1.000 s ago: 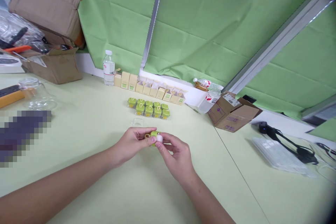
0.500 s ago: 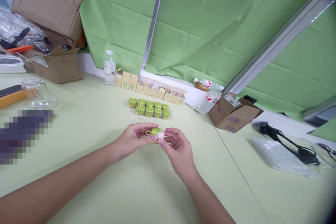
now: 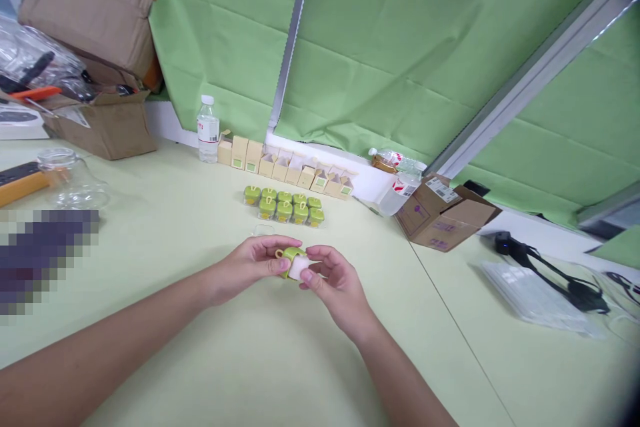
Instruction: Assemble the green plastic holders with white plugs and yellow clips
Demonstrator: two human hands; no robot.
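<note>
both hands have dropped slightly since half a second ago. left hand (image 3: 253, 263) and right hand (image 3: 334, 283) pinch one small green piece (image 3: 291, 259) between fingertips, above the table (image 3: 200, 227); its white part (image 3: 298, 269) faces the right thumb. more green pieces (image 3: 284, 206) sit in rows beyond.

The pale green surface (image 3: 165, 227) carries most of its load along the far edge: a water bottle (image 3: 207, 128) standing upright, a row of small cream boxes (image 3: 285, 170) just right of it, and nearer, a tight cluster of little green cases (image 3: 284, 205). Far left sit an open cardboard box (image 3: 100, 127) and a glass jar (image 3: 70, 179). To the right lie a smaller cardboard box (image 3: 443, 217) and a clear plastic tray (image 3: 533, 297).
</note>
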